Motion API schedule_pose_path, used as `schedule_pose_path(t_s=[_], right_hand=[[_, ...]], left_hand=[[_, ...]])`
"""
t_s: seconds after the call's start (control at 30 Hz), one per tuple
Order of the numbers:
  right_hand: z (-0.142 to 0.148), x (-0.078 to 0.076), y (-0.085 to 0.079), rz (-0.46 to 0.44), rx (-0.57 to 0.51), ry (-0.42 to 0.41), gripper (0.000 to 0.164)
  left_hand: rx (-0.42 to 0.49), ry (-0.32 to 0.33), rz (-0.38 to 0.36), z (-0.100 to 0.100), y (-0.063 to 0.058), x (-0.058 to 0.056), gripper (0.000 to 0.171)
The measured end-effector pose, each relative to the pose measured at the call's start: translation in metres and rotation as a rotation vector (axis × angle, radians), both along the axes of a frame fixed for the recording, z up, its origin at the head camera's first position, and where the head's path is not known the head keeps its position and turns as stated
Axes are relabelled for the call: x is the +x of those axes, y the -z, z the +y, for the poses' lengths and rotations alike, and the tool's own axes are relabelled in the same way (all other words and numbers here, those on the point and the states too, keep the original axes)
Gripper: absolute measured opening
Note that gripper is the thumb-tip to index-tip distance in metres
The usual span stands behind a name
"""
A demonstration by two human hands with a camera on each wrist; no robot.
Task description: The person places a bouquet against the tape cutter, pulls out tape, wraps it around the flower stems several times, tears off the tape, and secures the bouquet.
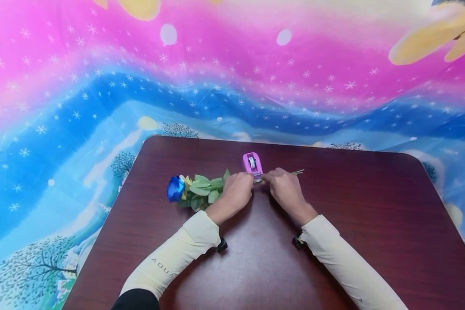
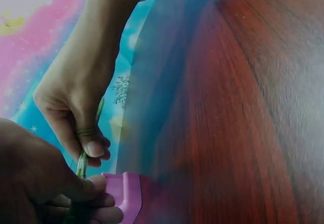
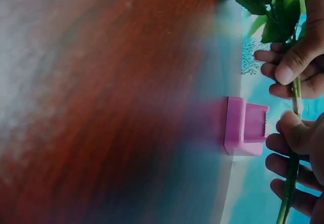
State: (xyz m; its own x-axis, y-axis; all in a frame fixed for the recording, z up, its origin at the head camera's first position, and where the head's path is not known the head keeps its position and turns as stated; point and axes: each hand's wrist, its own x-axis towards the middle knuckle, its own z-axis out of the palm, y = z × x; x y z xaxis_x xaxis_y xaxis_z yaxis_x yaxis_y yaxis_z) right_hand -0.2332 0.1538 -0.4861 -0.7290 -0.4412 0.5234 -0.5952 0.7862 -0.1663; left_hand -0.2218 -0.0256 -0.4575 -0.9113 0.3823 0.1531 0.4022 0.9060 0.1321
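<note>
A blue rose (image 1: 175,188) with green leaves (image 1: 202,187) lies sideways above the table, bloom to the left. My left hand (image 1: 237,191) grips its green stem (image 3: 296,95) just below the leaves. Further down, my right hand (image 1: 287,191) pinches the stem between thumb and fingers, and the stem ends (image 1: 298,172) stick out past it to the right. A whitish, shiny patch shows on the short stretch of stem between the hands. Just beyond them stands a pink tape dispenser (image 1: 249,160) with a small roll in it; its toothed edge (image 3: 266,124) faces the stem in the right wrist view.
The dark red-brown wooden table (image 1: 372,206) has rounded far corners. Behind and beside it hangs a pink and blue cloth (image 1: 232,86) printed with snowflakes and trees. A small black device (image 1: 222,245) sits under the left wrist and another (image 1: 297,242) under the right.
</note>
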Motion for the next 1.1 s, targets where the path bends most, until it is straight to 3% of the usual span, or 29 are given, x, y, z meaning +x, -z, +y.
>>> schedule_pose_path(t_s=[0.33,0.53,0.63,0.87,1.0,1.1], right_hand=[[-0.001,-0.003,-0.005,-0.151,-0.013,0.008,0.013],[0.000,-0.004,-0.008,-0.262,0.008,0.034,0.016],[0.000,-0.004,-0.009,-0.248,0.022,0.031,0.015],[0.001,-0.003,-0.007,-0.095,0.035,0.047,0.008],[0.001,-0.003,-0.005,-0.056,0.027,0.049,0.009],[0.000,-0.004,-0.004,-0.076,0.023,0.044,0.010]], left_hand=[[-0.081,-0.037,0.127,0.003,0.006,0.002,0.013],[-0.172,-0.022,0.240,0.006,0.010,0.006,0.014],[-0.131,-0.015,0.199,0.004,0.010,0.006,0.012],[0.102,0.022,0.008,-0.003,0.001,0.002,0.013],[0.113,0.023,-0.007,-0.004,0.000,0.000,0.009],[0.112,0.008,0.010,-0.005,0.004,-0.001,0.007]])
